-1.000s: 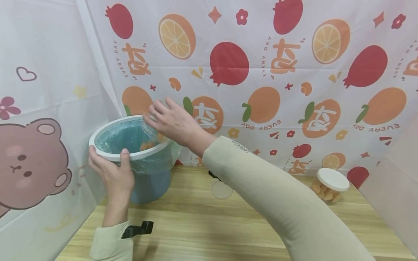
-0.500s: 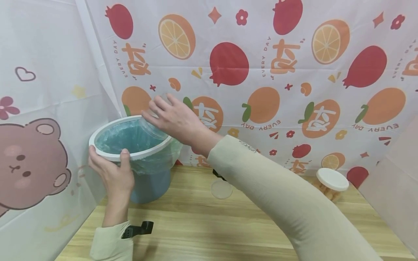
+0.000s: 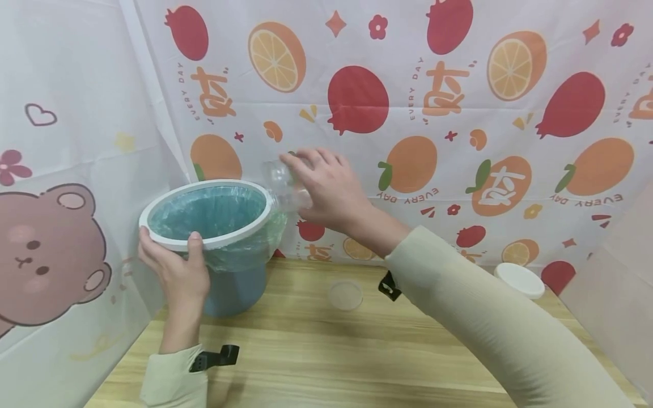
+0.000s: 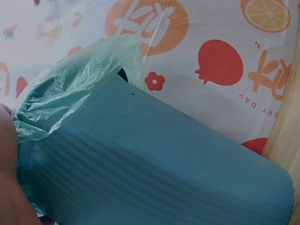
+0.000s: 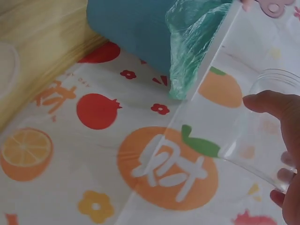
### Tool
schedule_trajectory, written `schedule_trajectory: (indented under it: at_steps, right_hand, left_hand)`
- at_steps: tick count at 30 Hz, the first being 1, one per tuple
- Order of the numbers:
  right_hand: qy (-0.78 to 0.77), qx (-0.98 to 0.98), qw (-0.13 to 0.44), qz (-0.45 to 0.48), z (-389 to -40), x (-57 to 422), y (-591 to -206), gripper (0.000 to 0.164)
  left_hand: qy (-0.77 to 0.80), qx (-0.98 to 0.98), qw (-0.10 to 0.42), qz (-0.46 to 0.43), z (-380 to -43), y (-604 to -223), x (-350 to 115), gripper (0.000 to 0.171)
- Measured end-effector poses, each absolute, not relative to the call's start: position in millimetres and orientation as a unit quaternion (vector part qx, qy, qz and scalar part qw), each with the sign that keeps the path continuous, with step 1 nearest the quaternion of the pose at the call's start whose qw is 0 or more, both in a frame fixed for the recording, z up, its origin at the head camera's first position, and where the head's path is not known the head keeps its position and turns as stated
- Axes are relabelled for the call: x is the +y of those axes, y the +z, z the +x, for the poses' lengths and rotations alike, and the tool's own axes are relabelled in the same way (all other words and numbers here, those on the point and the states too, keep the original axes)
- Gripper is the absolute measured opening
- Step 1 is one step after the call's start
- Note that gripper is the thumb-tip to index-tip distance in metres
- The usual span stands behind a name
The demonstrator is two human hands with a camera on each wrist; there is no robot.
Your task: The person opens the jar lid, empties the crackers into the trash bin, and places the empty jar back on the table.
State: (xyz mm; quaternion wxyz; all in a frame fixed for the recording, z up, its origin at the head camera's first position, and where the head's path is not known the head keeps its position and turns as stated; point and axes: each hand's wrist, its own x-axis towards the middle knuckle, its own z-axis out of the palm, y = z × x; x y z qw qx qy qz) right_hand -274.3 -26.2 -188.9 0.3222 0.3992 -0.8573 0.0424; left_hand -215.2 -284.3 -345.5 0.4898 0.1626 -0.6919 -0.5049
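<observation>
Fruit-print cloth (image 3: pixel 408 122) backs the right hand (image 3: pixel 334 190), curled round a clear jar (image 3: pixel 279 182)

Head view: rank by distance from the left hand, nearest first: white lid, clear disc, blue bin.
1. Blue bin: held by the left hand.
2. Clear disc: lying on the table, right of the bin.
3. White lid: farthest, toward the right side of the view.
</observation>
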Motion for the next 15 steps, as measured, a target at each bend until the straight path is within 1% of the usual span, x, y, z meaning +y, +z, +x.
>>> schedule_trajectory:
  at_steps: [5,9,15]
  right_hand:
    - [0.137,-0.873,0.294,0.365,-270.5,3.8,-205.3,0.093]
    - [0.199,-0.882,0.275,0.326,-265.0,26.1,-225.5,0.100]
    - [0.284,-0.881,0.248,0.287,-261.4,51.1,-263.0,0.098]
  left_hand:
    - [-0.503,-0.692,0.492,0.160,-215.3,-346.0,-285.9,0.091]
    - [-0.506,-0.695,0.486,0.156,-216.5,-345.4,-285.4,0.091]
    - [-0.509,-0.695,0.482,0.161,-215.1,-345.7,-284.1,0.089]
